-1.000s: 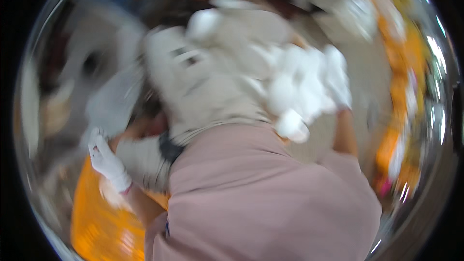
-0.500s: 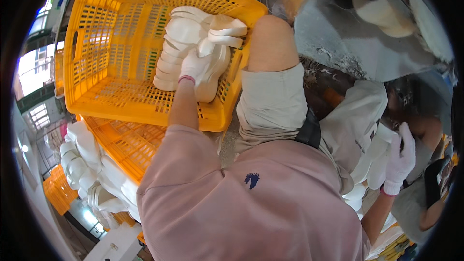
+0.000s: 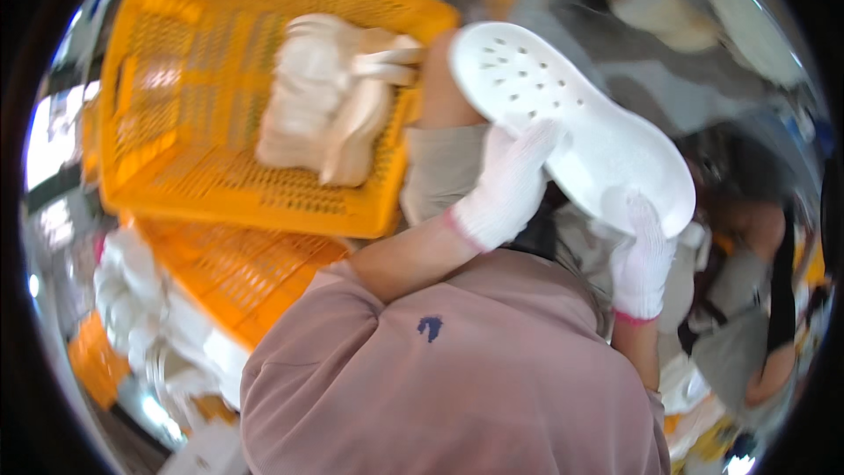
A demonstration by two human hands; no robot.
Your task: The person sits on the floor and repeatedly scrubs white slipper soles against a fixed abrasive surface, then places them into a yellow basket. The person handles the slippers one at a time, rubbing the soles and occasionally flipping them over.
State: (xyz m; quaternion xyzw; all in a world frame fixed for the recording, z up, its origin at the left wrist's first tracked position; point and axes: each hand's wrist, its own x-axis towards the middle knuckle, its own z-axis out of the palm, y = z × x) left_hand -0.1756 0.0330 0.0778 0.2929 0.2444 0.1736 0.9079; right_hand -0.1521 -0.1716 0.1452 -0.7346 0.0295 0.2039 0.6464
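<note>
Change against the view half a second earlier: the left hand (image 3: 510, 185), then laid on the stack of pale shoe parts in the crate, has come off it and now grips a white clog (image 3: 571, 127). The right hand (image 3: 642, 255), then low at the right by a white piece, has risen to the same clog. The stack is untouched in the crate.

Item 1: white clog, moulded foam, round vent holes across the toe cap. Held in the air over the person's lap, right of the crate. Long axis runs diagonally, from upper left to lower right of the view. Perforated toe points to the upper left, toward the crate corner; the other end points to the lower right. Top surface faces the camera.

Item 2: left hand, white knit glove with pink cuff. Fingers pressed together and curled over the clog's near edge at mid-length; thumb hidden.

Item 3: right hand, matching glove. Fingers close together, laid up against the clog's lower right end; whether the thumb closes behind it cannot be told.

Item 4: orange plastic crate (image 3: 176, 79), lattice walls, upper left. Holds the stack of pale shoe parts (image 3: 330, 92), cream-coloured, lying against its right wall.

Item 5: second orange crate (image 3: 233, 268), beneath the first, partly covered.

Item 6: pink shirt (image 3: 457, 378), the person's own, filling the lower centre.
</note>
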